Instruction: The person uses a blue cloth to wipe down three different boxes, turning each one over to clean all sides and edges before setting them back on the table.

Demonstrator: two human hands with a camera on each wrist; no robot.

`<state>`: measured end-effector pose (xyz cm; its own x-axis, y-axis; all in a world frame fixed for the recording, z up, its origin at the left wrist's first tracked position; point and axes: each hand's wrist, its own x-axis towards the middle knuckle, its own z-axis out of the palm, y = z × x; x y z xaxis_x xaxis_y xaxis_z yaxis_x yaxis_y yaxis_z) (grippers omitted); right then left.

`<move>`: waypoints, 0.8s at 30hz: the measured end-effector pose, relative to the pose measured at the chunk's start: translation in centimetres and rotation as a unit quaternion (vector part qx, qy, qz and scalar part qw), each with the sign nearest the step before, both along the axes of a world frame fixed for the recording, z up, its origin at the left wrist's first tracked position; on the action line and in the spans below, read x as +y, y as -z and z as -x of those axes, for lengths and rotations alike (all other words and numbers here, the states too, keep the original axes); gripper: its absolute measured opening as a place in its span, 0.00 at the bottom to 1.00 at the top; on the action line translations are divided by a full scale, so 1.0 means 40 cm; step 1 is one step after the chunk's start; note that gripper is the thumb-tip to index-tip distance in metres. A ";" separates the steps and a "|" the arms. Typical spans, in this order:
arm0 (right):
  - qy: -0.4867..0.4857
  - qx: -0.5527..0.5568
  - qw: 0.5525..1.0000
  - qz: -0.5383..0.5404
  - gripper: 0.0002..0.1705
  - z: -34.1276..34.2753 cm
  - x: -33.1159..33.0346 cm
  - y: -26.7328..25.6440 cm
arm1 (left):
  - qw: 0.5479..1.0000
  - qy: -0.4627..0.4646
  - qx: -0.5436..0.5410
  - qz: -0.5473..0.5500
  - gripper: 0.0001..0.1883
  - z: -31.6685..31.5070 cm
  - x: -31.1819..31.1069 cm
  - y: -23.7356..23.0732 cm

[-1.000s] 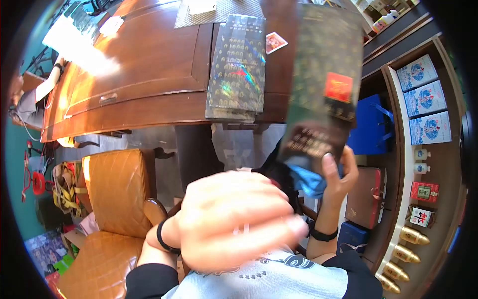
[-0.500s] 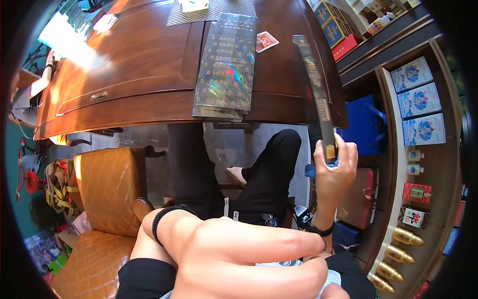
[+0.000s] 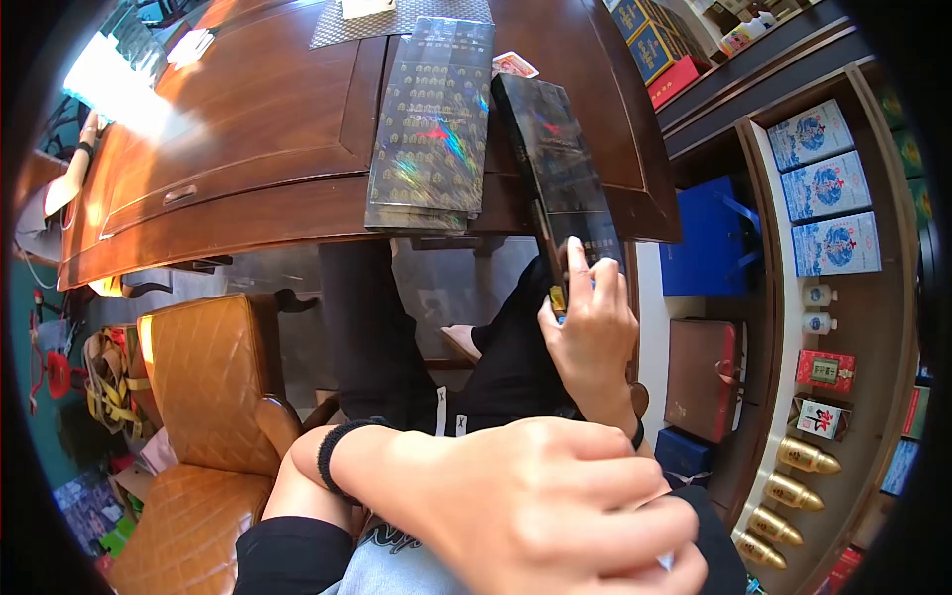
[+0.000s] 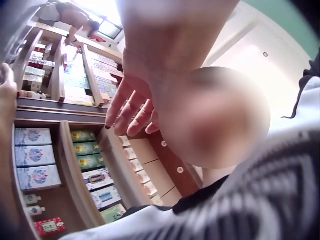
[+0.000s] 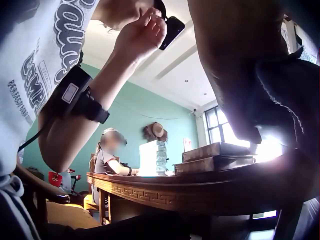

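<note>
My right hand (image 3: 595, 337) grips the near end of a flat black glossy box (image 3: 565, 149) in the head view, index finger laid along its top. Blue cloth shows under that hand; in the right wrist view, dark blue cloth (image 5: 285, 92) with a stitched edge fills the upper right. The box slants over the table's front edge, beside a stack of similar dark, shimmering boxes (image 3: 431, 129). My left hand (image 3: 565, 506) is raised close to the head camera, fingers loosely curled and holding nothing. The left wrist view shows its fingers (image 4: 131, 112) hanging apart.
A wooden table (image 3: 248, 119) bears a picture card (image 3: 516, 65) and a woven mat (image 3: 337, 25). Shelves at right hold white-blue boxes (image 3: 836, 243) and gold bullet-shaped items (image 3: 808, 457). A brown chair (image 3: 213, 387) stands left; another person (image 5: 107, 157) sits at the table.
The black box swung from upright, through edge-on, to lying slanted beside the stack, its top now showing. My right hand moved left with it. My left hand stays raised near the camera.
</note>
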<state>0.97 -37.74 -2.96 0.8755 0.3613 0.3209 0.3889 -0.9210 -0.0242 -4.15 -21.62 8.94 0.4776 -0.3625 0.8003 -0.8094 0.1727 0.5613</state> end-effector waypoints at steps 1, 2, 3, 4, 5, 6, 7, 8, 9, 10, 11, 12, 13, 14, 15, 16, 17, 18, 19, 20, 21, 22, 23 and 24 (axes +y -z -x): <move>-0.005 0.006 1.000 0.006 0.40 -0.002 0.006 0.001 | 1.000 -0.003 0.007 -0.014 0.04 -0.003 -0.001 0.024; -0.010 0.011 1.000 0.013 0.40 -0.005 0.011 0.001 | 1.000 -0.006 0.013 -0.028 0.05 -0.008 -0.004 0.053; -0.019 0.013 1.000 0.013 0.39 -0.007 0.011 0.009 | 0.996 -0.008 0.073 -0.047 0.04 -0.012 -0.004 0.088; -0.021 0.029 0.999 0.009 0.38 -0.008 0.015 0.009 | 0.989 -0.011 0.133 -0.067 0.05 -0.013 -0.001 0.125; -0.035 0.037 0.999 0.004 0.38 -0.007 0.016 0.016 | 0.974 -0.025 0.223 -0.039 0.05 -0.007 0.008 0.162; -0.047 0.045 0.998 0.000 0.37 -0.007 0.014 0.025 | 0.950 -0.038 0.310 -0.011 0.05 -0.001 0.019 0.194; -0.061 0.059 0.996 -0.032 0.36 -0.011 0.011 0.029 | 0.924 -0.051 0.379 0.000 0.06 0.001 0.028 0.214; -0.068 0.088 0.992 -0.068 0.33 -0.015 0.007 0.020 | 0.892 -0.064 0.447 0.012 0.06 0.002 0.034 0.235; -0.065 0.110 0.984 -0.121 0.31 -0.022 -0.001 0.012 | 0.869 -0.085 0.486 0.028 0.06 0.001 0.034 0.267; -0.063 0.132 0.974 -0.175 0.29 -0.031 -0.011 0.003 | 0.844 -0.107 0.524 0.044 0.07 -0.001 0.033 0.307; -0.045 0.169 0.953 -0.247 0.26 -0.037 -0.024 -0.018 | 0.834 -0.117 0.539 0.026 0.09 -0.006 0.031 0.357; -0.024 0.184 0.938 -0.292 0.24 -0.044 -0.038 -0.044 | 0.810 -0.103 0.577 0.035 0.11 -0.014 0.023 0.379; -0.014 0.177 0.927 -0.329 0.24 -0.053 -0.065 -0.047 | 0.782 -0.087 0.615 0.044 0.13 -0.021 0.011 0.395; -0.003 0.170 0.915 -0.366 0.23 -0.060 -0.095 -0.051 | 0.753 -0.072 0.652 0.053 0.15 -0.027 -0.001 0.409; 0.008 0.174 0.892 -0.417 0.24 -0.062 -0.120 -0.063 | 0.737 -0.037 0.674 0.041 0.21 -0.031 -0.012 0.424; 0.019 0.178 0.866 -0.466 0.24 -0.061 -0.140 -0.077 | 0.739 -0.012 0.672 0.041 0.25 -0.036 -0.027 0.433; 0.038 0.179 0.842 -0.508 0.25 -0.060 -0.154 -0.084 | 0.739 0.002 0.671 0.059 0.27 -0.037 -0.050 0.435; 0.030 0.167 0.829 -0.533 0.25 -0.059 -0.169 -0.081 | 0.738 0.015 0.670 0.077 0.29 -0.037 -0.072 0.434; 0.030 0.160 0.825 -0.542 0.26 -0.054 -0.172 -0.079 | 0.724 0.027 0.682 0.104 0.32 -0.043 -0.087 0.430; 0.031 0.152 0.820 -0.551 0.26 -0.049 -0.174 -0.077 | 0.725 0.022 0.677 0.124 0.32 -0.047 -0.100 0.433; 0.034 0.144 0.828 -0.541 0.26 -0.043 -0.177 -0.069 | 0.726 0.016 0.672 0.143 0.32 -0.051 -0.113 0.438; 0.037 0.135 0.836 -0.531 0.26 -0.039 -0.181 -0.056 | 0.727 0.010 0.667 0.162 0.32 -0.056 -0.118 0.441; 0.040 0.126 0.843 -0.521 0.27 -0.036 -0.180 -0.048 | 0.724 0.002 0.670 0.164 0.30 -0.060 -0.117 0.441; 0.043 0.116 0.843 -0.523 0.27 -0.031 -0.174 -0.040 | 0.724 0.002 0.670 0.164 0.28 -0.061 -0.116 0.444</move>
